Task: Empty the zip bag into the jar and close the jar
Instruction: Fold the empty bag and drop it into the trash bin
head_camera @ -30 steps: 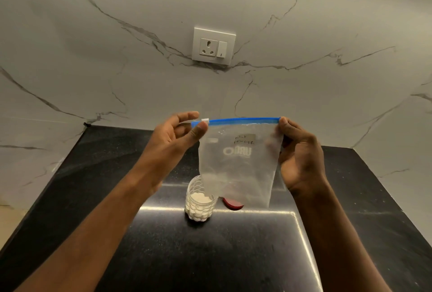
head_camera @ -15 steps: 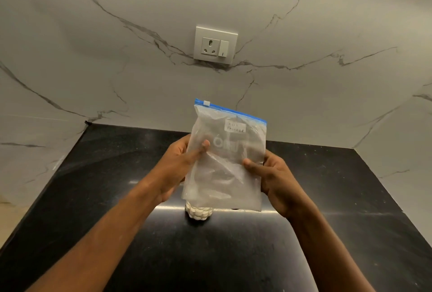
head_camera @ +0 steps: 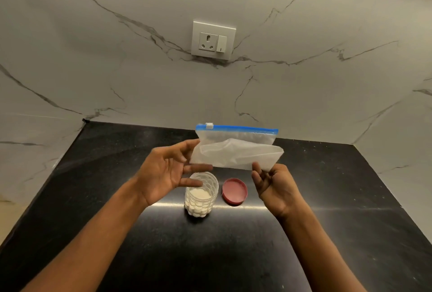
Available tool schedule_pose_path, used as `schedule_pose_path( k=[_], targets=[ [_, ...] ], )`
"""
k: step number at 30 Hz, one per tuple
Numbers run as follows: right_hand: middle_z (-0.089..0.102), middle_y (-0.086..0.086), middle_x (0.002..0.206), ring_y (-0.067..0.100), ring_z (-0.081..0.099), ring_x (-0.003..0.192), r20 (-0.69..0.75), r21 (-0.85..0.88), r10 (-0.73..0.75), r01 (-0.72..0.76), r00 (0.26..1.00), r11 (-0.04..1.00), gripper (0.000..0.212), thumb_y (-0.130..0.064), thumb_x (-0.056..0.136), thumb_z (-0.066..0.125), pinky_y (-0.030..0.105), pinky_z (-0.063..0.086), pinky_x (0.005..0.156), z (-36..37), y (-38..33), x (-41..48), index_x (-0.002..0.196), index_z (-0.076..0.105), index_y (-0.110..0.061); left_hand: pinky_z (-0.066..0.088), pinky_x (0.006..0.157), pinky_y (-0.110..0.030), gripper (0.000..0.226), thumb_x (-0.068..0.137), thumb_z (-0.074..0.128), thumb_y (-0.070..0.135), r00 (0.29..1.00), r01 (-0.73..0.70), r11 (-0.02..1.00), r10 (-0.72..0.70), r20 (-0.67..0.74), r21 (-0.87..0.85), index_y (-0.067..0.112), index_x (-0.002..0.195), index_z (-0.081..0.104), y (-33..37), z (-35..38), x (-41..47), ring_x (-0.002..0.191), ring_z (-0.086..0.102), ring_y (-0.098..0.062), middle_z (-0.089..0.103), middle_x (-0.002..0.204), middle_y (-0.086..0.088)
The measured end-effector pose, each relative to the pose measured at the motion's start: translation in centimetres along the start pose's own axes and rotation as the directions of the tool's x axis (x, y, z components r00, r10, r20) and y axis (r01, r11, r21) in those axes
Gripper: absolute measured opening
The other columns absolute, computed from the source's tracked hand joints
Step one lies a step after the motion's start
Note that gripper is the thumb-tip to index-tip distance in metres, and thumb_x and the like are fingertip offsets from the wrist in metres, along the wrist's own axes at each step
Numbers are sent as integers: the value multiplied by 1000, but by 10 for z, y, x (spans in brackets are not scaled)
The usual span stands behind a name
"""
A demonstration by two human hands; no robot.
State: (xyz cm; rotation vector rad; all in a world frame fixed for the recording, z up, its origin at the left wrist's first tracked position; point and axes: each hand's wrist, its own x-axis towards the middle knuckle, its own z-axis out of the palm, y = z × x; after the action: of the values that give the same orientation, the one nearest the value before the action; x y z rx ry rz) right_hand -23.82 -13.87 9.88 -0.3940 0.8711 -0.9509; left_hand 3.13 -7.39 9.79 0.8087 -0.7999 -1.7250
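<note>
The clear zip bag (head_camera: 236, 151) with a blue zip strip is folded in half and looks empty. It hangs in the air above the counter, behind the jar. My left hand (head_camera: 163, 172) touches the bag's left edge with thumb and fingertips, the fingers spread. My right hand (head_camera: 272, 184) pinches its lower right corner. The dimpled clear jar (head_camera: 201, 194) stands open on the counter below my left hand, partly filled with white powder. Its red lid (head_camera: 234, 191) lies flat just right of the jar.
The black stone counter (head_camera: 210, 245) runs into a corner of white marble walls. A wall socket with a switch (head_camera: 213, 40) sits high on the back wall.
The bag was upright and flat between both hands; now its lower half is folded up. The hands have moved apart, and the jar and lid are uncovered.
</note>
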Motion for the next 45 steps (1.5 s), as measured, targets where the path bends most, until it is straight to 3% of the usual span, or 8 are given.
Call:
schedule_pose_path(
  k=[5, 10, 16, 30, 35, 38, 42, 45],
  targets=[
    [80, 24, 100, 18, 80, 66, -43, -57, 51, -54, 998, 997, 17, -7, 107, 45, 26, 61, 49, -1, 8, 0, 111, 62, -8, 62, 90, -27, 80, 70, 89, 33, 997, -66, 887, 73, 2, 458, 40, 142, 54, -5, 7, 5, 123, 70, -15, 74, 129, 12],
    [79, 17, 108, 17, 77, 72, 98, -121, -44, 56, 994, 991, 40, -25, 97, 62, 30, 62, 58, 0, 10, -4, 133, 64, -7, 63, 75, -24, 24, 87, 80, 42, 926, -246, 898, 329, -184, 366, 34, 110, 82, -11, 31, 16, 98, 80, -15, 83, 109, -1],
    [64, 17, 140, 34, 64, 124, 403, -221, -192, 299, 895, 928, 93, -47, 70, 92, 50, 53, 99, -3, 32, -13, 149, 52, -20, 66, 71, -37, 30, 90, 74, 38, 910, -224, 959, 270, -315, 175, 21, 115, 80, -19, 47, 18, 96, 80, -23, 82, 108, -9],
    [80, 11, 108, 31, 79, 100, 41, -51, -385, 386, 922, 921, 41, -11, 81, 84, 46, 65, 71, 47, 46, -4, 116, 71, -27, 64, 65, -29, 28, 88, 76, 26, 901, -185, 979, 203, -385, 83, 8, 110, 76, -37, 67, 20, 86, 82, -21, 84, 98, -11],
    [82, 2, 94, 23, 81, 89, 78, -145, -481, 487, 873, 861, 34, -5, 94, 75, 36, 65, 67, 45, 48, 3, 88, 82, -38, 63, 62, -28, 18, 96, 74, 18, 872, -149, 983, 182, -455, 107, 8, 111, 75, -40, 70, 26, 83, 81, -19, 83, 96, -8],
    [80, 2, 94, 21, 79, 91, 273, -289, -642, 698, 716, 656, 31, 3, 95, 70, 31, 64, 73, 40, 52, 8, 101, 81, -25, 63, 61, -28, 20, 94, 76, 19, 851, -139, 984, 174, -495, 108, 8, 111, 75, -40, 71, 29, 86, 81, -20, 83, 96, -9],
    [65, 16, 142, 23, 66, 130, 599, -551, -687, 834, 411, 19, 50, -2, 91, 76, 32, 57, 102, 29, 58, 23, 139, 63, -2, 65, 69, -35, 15, 92, 79, 20, 817, -83, 985, 153, -557, 148, 17, 105, 75, -41, 70, 34, 96, 78, -25, 81, 100, -8],
    [58, 13, 151, 25, 68, 126, 722, -594, -627, 727, 292, -344, 56, -11, 90, 79, 34, 62, 94, 24, 58, 31, 143, 62, -10, 66, 66, -36, 9, 96, 75, 24, 798, -37, 990, 111, -592, 136, 19, 103, 75, -41, 71, 37, 97, 78, -27, 81, 102, -9]
  ],
)
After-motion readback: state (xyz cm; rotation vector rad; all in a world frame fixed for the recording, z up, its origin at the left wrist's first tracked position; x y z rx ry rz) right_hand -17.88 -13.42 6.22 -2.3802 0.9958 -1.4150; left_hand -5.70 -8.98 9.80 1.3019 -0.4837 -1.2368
